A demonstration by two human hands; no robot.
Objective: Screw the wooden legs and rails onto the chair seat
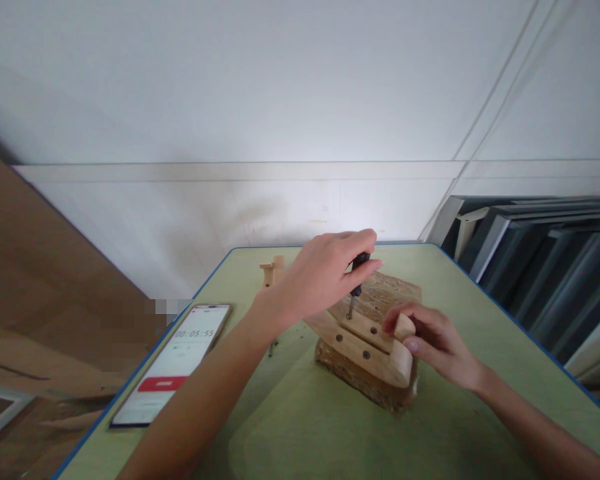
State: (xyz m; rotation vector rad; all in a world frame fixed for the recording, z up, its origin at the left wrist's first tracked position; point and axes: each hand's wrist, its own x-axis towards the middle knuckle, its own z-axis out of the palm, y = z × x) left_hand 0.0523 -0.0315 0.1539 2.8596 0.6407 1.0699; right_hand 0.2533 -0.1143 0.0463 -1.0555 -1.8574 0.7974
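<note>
My left hand (325, 273) is closed around the black handle of a screwdriver (356, 285), whose tip points down onto a light wooden piece (367, 340) with several dark screw holes. That piece lies on a rough wooden block (390, 293) on the green table (300, 427). My right hand (433, 340) grips the right end of the light wooden piece, fingers curled over its edge.
A phone (177, 363) showing a running timer lies at the table's left edge. A small wooden part (274, 270) stands near the far edge. A loose screw (271, 347) lies beside my left wrist. Dark framed panels (540, 260) lean against the wall at right.
</note>
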